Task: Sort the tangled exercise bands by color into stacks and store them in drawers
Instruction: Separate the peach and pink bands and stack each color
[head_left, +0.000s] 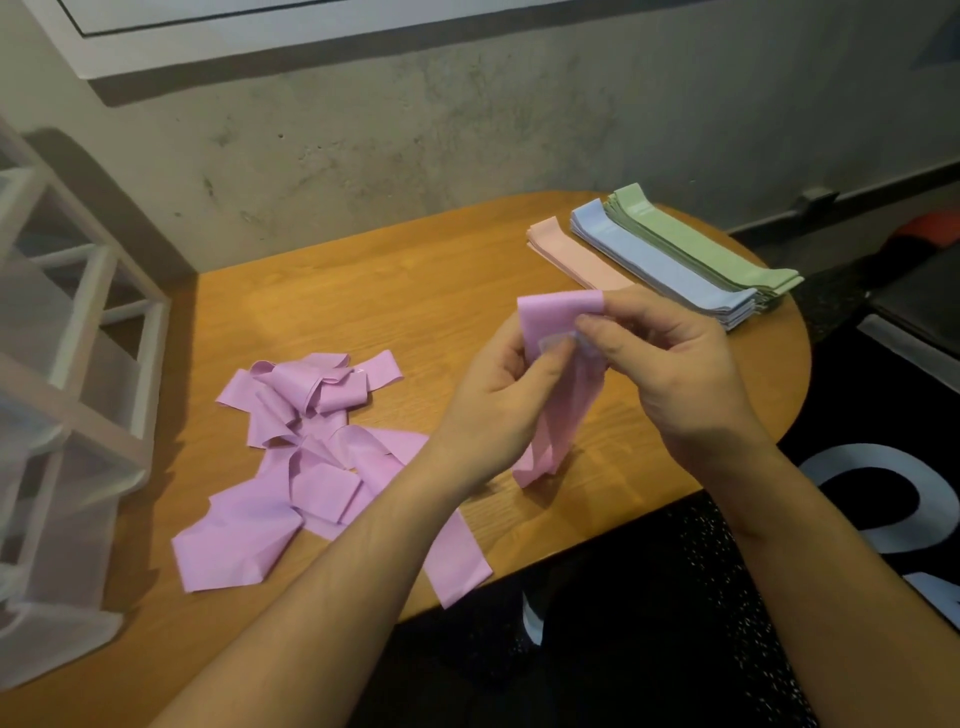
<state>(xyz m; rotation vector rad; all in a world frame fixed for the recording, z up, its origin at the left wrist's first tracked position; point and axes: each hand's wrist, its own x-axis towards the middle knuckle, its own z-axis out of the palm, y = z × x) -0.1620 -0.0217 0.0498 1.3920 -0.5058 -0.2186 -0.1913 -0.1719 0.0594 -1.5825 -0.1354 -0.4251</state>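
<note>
in the head view, the left hand (506, 387) and the right hand (660, 358) are both pinching one purple band (558, 374) above the wooden table (415, 291), each grip closing on its upper end while its lower end is touching the table. a tangled heap of purple bands (311, 467) is lying to the left. pink stack (576, 254), blue stack (665, 265) and green stack (711, 244) are sitting side by side at the far right. a white drawer unit (67, 389) is standing at the left edge.
</note>
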